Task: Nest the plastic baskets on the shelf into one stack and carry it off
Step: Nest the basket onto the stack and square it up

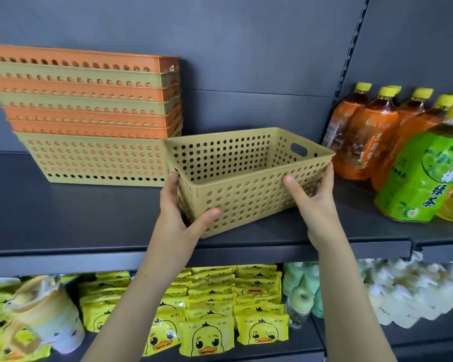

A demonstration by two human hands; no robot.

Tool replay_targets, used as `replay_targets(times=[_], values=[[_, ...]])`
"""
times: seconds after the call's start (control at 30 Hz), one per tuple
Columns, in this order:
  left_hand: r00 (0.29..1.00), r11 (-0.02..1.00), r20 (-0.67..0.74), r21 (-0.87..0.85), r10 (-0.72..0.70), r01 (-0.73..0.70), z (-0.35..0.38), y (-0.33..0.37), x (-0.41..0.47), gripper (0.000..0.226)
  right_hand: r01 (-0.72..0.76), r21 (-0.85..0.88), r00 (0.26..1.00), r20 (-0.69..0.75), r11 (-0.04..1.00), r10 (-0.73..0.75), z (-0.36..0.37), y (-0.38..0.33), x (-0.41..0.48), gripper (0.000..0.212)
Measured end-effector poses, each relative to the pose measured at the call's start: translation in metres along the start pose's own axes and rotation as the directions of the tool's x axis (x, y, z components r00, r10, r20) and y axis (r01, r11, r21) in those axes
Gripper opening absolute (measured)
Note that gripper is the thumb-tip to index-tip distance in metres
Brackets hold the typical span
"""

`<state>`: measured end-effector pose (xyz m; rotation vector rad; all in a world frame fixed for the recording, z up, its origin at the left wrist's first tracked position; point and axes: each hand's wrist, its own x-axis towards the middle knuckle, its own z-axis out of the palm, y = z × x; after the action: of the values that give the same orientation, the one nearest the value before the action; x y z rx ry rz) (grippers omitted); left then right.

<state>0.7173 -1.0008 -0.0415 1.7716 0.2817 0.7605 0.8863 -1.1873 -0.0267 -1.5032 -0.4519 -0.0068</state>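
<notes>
A single tan perforated basket (249,194) sits on the dark shelf (76,218), tilted slightly, its open top facing me. My left hand (179,218) grips its near left corner, thumb on the front wall. My right hand (315,202) holds its right end, fingers wrapped round the side. To the left stands a nested stack of baskets (89,118), orange and tan alternating, with a tan one at the bottom. The single basket's far left corner touches or nearly touches that stack.
Orange tea bottles (364,137) and a green tea bottle (419,173) crowd the shelf's right end, close to the basket. Below, the lower shelf holds yellow duck packets (207,333), a cup (47,320) and white packets (408,291). A slotted upright (351,56) runs up the back wall.
</notes>
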Motion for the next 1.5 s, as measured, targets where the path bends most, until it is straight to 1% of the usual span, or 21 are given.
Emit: replay_targets(times=[0.07, 0.13, 0.2, 0.23, 0.33, 0.4, 0.5, 0.6, 0.7, 0.77, 0.83, 0.93, 1.07, 1.2, 1.33, 1.5], values=[[1.0, 1.0, 0.002, 0.005, 0.002, -0.002, -0.001, -0.002, -0.001, 0.111, 0.02, 0.002, 1.0, -0.006, 1.0, -0.02, -0.004, 0.004, 0.002, 0.132], [1.0, 1.0, 0.006, 0.017, 0.006, -0.006, -0.002, -0.001, -0.002, 0.107, 0.034, -0.012, 0.999, -0.025, 0.999, -0.034, -0.006, 0.007, 0.001, 0.124], [1.0, 1.0, 0.017, 0.014, 0.024, -0.024, -0.001, 0.0, -0.003, 0.098, 0.047, -0.002, 0.998, -0.046, 0.999, -0.047, -0.007, 0.005, 0.0, 0.113], [0.999, 0.999, 0.02, 0.015, 0.035, -0.036, 0.0, 0.002, -0.004, 0.093, 0.052, 0.013, 0.997, -0.054, 0.999, -0.051, -0.006, 0.003, -0.002, 0.111], [0.998, 0.998, 0.025, 0.009, 0.064, -0.064, 0.001, 0.011, -0.006, 0.085, 0.06, 0.051, 0.994, -0.092, 0.997, -0.056, -0.003, -0.003, -0.006, 0.126], [0.995, 0.996, 0.034, 0.005, 0.09, -0.09, -0.003, 0.018, -0.007, 0.085, 0.076, 0.074, 0.991, -0.115, 0.994, -0.067, -0.001, -0.008, -0.011, 0.128], [0.984, 0.982, 0.039, 0.066, 0.172, -0.174, -0.016, 0.036, -0.005, 0.093, 0.128, 0.122, 0.98, -0.17, 0.984, -0.107, 0.005, -0.021, -0.019, 0.119], [0.966, 0.957, 0.024, 0.133, 0.256, -0.257, -0.038, 0.06, 0.001, 0.095, 0.201, 0.168, 0.962, -0.221, 0.965, -0.162, 0.019, -0.041, -0.023, 0.115], [0.938, 0.928, 0.008, 0.142, 0.346, -0.343, -0.069, 0.087, 0.005, 0.089, 0.271, 0.198, 0.939, -0.268, 0.942, -0.214, 0.04, -0.068, -0.023, 0.12], [0.913, 0.905, 0.02, 0.123, 0.408, -0.407, -0.095, 0.102, 0.013, 0.084, 0.318, 0.207, 0.926, -0.28, 0.925, -0.255, 0.058, -0.089, -0.022, 0.115], [0.89, 0.884, 0.032, 0.106, 0.455, -0.456, -0.122, 0.113, 0.026, 0.087, 0.363, 0.213, 0.913, -0.276, 0.907, -0.3, 0.078, -0.11, -0.02, 0.108], [0.857, 0.849, 0.037, 0.127, 0.513, -0.514, -0.161, 0.128, 0.044, 0.087, 0.415, 0.196, 0.893, -0.272, 0.888, -0.358, 0.113, -0.137, -0.017, 0.109], [0.842, 0.835, 0.061, 0.115, 0.536, -0.539, -0.207, 0.141, 0.059, 0.081, 0.473, 0.174, 0.862, -0.293, 0.864, -0.413, 0.152, -0.168, -0.015, 0.104], [0.811, 0.807, 0.02, 0.089, 0.585, -0.584, -0.239, 0.154, 0.067, 0.064, 0.521, 0.143, 0.839, -0.267, 0.842, -0.474, 0.181, -0.192, -0.01, 0.102], [0.812, 0.809, -0.003, 0.1, 0.583, -0.58, -0.269, 0.153, 0.088, 0.054, 0.549, 0.078, 0.822, -0.229, 0.832, -0.521, 0.209, -0.206, 0.0, 0.087], [0.824, 0.822, -0.055, 0.129, 0.565, -0.555, -0.294, 0.136, 0.123, 0.035, 0.534, -0.048, 0.829, -0.167, 0.844, -0.534, 0.233, -0.21, 0.016, 0.082]])
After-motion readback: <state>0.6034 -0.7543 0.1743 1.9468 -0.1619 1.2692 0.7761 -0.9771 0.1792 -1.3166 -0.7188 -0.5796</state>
